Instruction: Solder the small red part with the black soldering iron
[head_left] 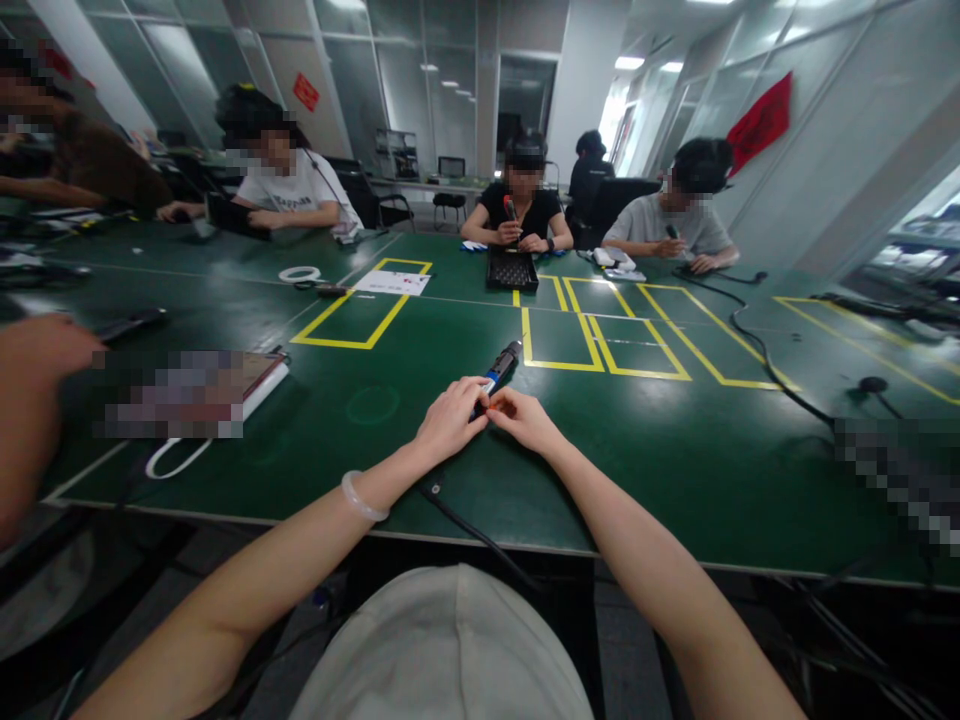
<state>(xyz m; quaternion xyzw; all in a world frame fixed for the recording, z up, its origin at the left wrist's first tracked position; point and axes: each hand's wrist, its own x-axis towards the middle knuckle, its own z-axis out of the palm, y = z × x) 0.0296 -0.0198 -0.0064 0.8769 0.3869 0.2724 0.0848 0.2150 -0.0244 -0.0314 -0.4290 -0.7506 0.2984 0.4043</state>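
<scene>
A slim blue-and-black cylindrical tool (pixel 504 366) with a greyish end lies at a slant over the green table, its far end pointing away and to the right. My left hand (pixel 453 418) is closed around its body, with a clear bracelet on the wrist. Thumb and fingers of my right hand (pixel 525 418) are pinched together at the tool's near end, touching or almost touching my left fingertips. Whatever small part those right fingers may hold is hidden. The tool's lower end is covered by my hands.
Yellow tape outlines (pixel 562 366) mark the green table (pixel 420 460). A black cable (pixel 472 535) runs over the front edge by my arms. At left lies a book-like item (pixel 262 400); a person's arm (pixel 30 400) reaches in. Across sit several people, one behind a black tray (pixel 512 272).
</scene>
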